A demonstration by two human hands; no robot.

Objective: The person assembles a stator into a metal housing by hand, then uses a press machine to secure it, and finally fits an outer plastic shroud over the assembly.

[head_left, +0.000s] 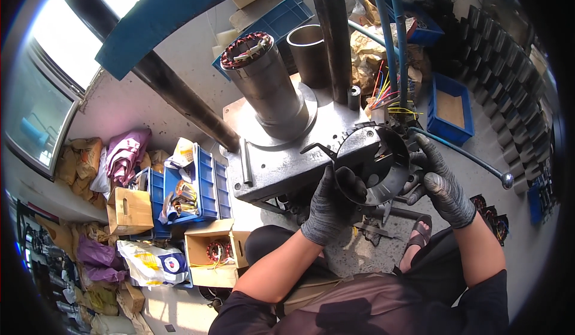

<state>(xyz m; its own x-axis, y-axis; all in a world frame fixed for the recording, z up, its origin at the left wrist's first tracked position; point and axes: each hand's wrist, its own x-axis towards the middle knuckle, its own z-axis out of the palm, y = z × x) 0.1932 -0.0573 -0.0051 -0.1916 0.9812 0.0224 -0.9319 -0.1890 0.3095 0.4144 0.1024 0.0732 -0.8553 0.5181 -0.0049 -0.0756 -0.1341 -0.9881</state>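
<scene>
My left hand (333, 206), in a grey glove, is closed round the lower left wall of a short, open black metal ring (378, 192). The ring is tilted above the near edge of a metal press table (281, 176); a hooked black tab sticks out from its left side. My right hand (442, 182), also gloved, has its fingers spread and curved beside the ring's right side. Whether its fingertips touch the ring I cannot tell. Farther back, a steel cylinder with a wound stator (263, 86) in its top stands on a round base on the table.
A second steel cylinder (308, 59) and dark posts (330, 35) rise behind. A ball-ended lever (473, 158) reaches out at right, near a blue crate (449, 110). Stacked metal cylinders (497, 77) line the right. Blue bins (203, 185) and a cardboard box (206, 269) stand at left.
</scene>
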